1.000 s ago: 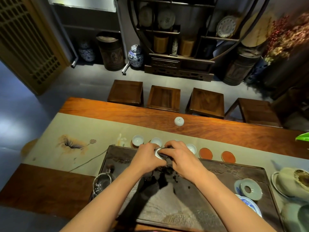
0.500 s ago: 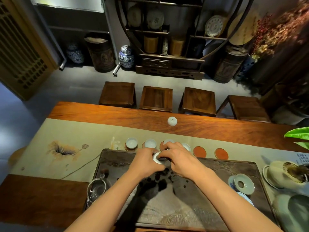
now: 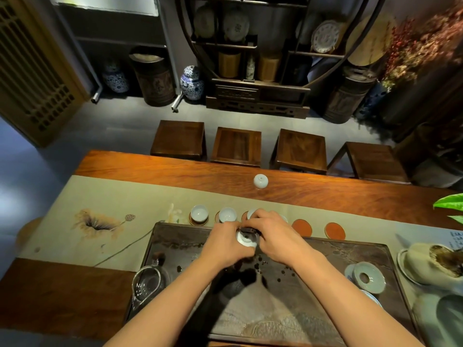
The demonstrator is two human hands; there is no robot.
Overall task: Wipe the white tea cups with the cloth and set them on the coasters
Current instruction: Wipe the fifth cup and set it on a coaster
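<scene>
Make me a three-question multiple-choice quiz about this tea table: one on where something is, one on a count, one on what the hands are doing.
1. Where is the small white lidded jar?
A. on the bare wood beyond the runner
B. on the dark tray
C. on a stool

2. How many orange coasters stand bare?
A. none
B. two
C. five

3. What is the left hand doing?
A. resting flat
B. pointing
C. holding a white cup

Answers:
1 A: wood surrounds it.
2 B: one and another carry no cup.
3 C: fingers curl round it while the right hand works at it.
</scene>
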